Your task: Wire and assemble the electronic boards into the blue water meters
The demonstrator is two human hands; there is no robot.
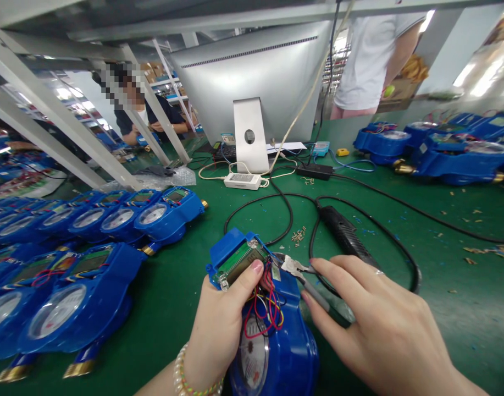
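Blue meter is gripped by the left hand — cutters pinched in the right hand, wires being trimmed; careful aim is needed.

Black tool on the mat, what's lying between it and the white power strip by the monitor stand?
In the head view, black cables loop over green mat between black tool and power strip, plus small screws.
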